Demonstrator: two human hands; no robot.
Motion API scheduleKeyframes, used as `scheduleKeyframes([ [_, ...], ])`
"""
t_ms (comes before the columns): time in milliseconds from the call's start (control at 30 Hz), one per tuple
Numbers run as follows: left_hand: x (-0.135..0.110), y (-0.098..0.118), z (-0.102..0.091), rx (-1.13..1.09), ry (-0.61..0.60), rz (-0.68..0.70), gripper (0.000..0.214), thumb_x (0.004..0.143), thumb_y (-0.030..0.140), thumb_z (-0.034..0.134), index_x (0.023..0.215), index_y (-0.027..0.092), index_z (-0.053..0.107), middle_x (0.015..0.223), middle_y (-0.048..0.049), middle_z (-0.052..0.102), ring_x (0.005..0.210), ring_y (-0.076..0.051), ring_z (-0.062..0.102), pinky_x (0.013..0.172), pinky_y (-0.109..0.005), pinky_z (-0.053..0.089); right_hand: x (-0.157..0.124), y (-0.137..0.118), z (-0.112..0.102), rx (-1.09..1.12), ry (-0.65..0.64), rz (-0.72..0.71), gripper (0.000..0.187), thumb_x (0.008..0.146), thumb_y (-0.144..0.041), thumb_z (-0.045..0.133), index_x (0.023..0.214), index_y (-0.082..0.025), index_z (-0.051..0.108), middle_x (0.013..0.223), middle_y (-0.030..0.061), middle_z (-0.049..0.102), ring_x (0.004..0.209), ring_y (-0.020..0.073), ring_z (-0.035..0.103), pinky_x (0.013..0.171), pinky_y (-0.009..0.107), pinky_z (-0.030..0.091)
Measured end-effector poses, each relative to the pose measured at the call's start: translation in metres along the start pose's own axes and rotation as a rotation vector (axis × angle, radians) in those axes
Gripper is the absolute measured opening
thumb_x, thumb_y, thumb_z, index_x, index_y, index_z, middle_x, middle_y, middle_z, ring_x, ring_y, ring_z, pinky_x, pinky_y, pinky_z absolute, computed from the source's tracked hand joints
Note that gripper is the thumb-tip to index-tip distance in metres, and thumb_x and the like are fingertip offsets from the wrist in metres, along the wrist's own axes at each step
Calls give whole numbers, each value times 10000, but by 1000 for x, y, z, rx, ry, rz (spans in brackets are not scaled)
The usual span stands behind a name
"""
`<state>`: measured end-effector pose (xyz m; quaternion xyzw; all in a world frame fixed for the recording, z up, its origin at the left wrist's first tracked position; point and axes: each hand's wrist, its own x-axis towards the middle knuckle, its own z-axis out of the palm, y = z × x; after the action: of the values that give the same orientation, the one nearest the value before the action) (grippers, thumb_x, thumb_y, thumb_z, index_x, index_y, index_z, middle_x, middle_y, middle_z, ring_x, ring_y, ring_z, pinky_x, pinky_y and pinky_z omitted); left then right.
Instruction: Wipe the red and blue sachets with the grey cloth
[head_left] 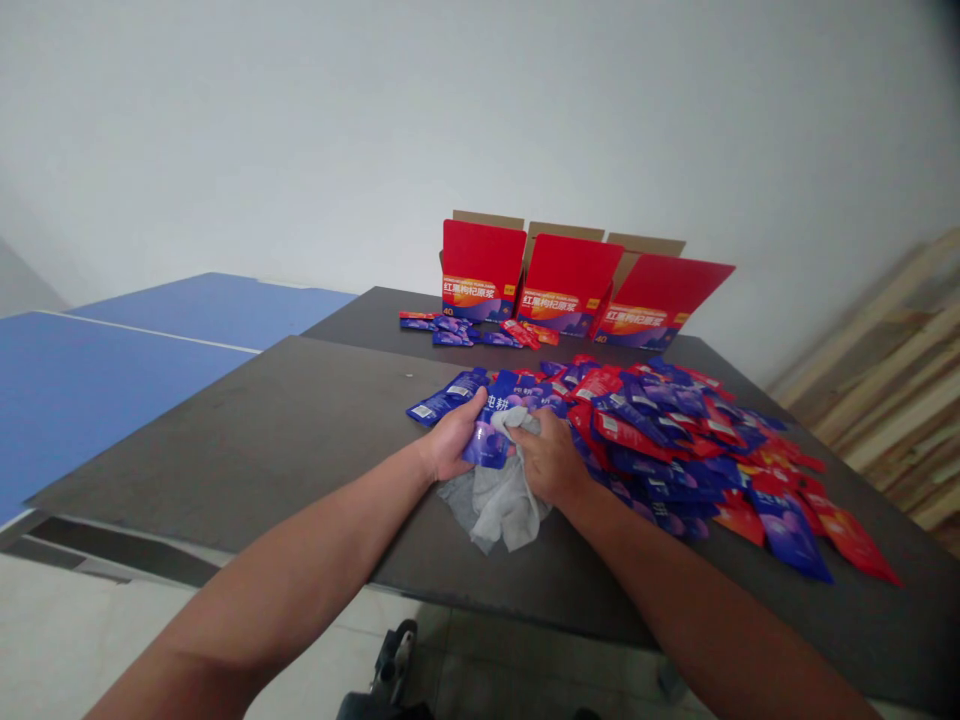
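"What have we got in front of us?"

"We're looking down on a dark tabletop (225, 440), with a blue table-tennis table (112, 400) to our left, wooden boards (885, 380) leaning on our right and three red cartons (559, 280) standing open at the far side."

"And the loose packets?"

"A big heap of blue and red sachets (675, 450) lies just right of our hands, with a smaller scatter (457, 330) by the cartons."

"Our grip?"

"Our left hand (454, 435) has its fingers pressed together over a blue sachet (484, 448), which sits between our hands. Our right hand (551, 460) curls down, bunching a grey cloth (499, 505) against it."
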<state>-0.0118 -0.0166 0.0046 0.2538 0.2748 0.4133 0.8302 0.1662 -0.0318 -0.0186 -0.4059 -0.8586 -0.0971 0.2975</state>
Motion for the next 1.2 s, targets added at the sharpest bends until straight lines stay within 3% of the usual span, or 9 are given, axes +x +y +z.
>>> scheduleKeyframes([
  [167, -5, -1, -1, 113, -33, -16, 393, 895, 468, 529, 1094, 149, 643, 818, -95, 702, 671, -204, 682, 637, -342, 570, 2, 1, 1, -36, -2, 157, 473, 837, -137, 426, 1285, -160, 575, 1057, 141, 480, 959, 275, 472, 839, 401, 410],
  [367, -10, 4, 0, 129, -117, -93, 467, 902, 503, 489, 1102, 112, 650, 784, -129, 700, 653, -214, 679, 603, -301, 541, 4, 5, 5, 12, 67, 328, 505, 871, -158, 354, 1358, -105, 477, 1105, 172, 486, 981, 295, 487, 858, 445, 426],
  [467, -10, 7, 1, 13, -85, -92, 490, 896, 534, 477, 1045, 107, 666, 780, -125, 698, 655, -209, 672, 609, -300, 535, 2, 2, 3, 43, 88, 227, 483, 883, -189, 362, 1335, -115, 516, 1119, 175, 490, 1001, 299, 477, 870, 450, 415],
  [600, -9, 9, 1, -101, -28, -74, 510, 895, 558, 459, 981, 105, 675, 783, -111, 702, 686, -215, 677, 651, -318, 540, -1, -8, -2, 89, -49, -138, 377, 860, -190, 427, 1130, -231, 686, 1120, 121, 508, 1040, 269, 461, 901, 425, 373],
  [733, -7, 6, 0, -87, -33, -128, 609, 854, 651, 453, 955, 95, 680, 725, -105, 690, 662, -230, 675, 659, -343, 541, -2, -15, -2, 83, -139, -282, 342, 847, -186, 468, 1060, -274, 720, 1112, 93, 530, 1042, 254, 454, 896, 413, 343],
  [833, -6, 3, 1, -85, -60, -146, 665, 804, 718, 467, 939, 102, 678, 717, -101, 689, 660, -228, 672, 660, -334, 533, 0, -18, 0, 66, -149, -285, 352, 840, -181, 489, 1098, -274, 710, 1092, 93, 538, 1046, 255, 453, 907, 407, 332],
  [967, -8, 1, 3, -72, -130, -74, 675, 792, 737, 464, 928, 111, 678, 757, -109, 703, 707, -228, 678, 701, -325, 519, 3, -21, -3, 35, -133, -175, 374, 861, -178, 478, 1161, -267, 683, 1095, 109, 533, 1027, 257, 459, 885, 392, 346],
  [1200, -7, -5, 5, 23, -99, -47, 696, 790, 761, 422, 967, 139, 681, 761, -92, 697, 633, -190, 653, 599, -278, 502, 8, -23, -7, -71, -131, -5, 452, 876, -181, 446, 1307, -226, 572, 1077, 139, 521, 1006, 282, 456, 850, 399, 362],
])
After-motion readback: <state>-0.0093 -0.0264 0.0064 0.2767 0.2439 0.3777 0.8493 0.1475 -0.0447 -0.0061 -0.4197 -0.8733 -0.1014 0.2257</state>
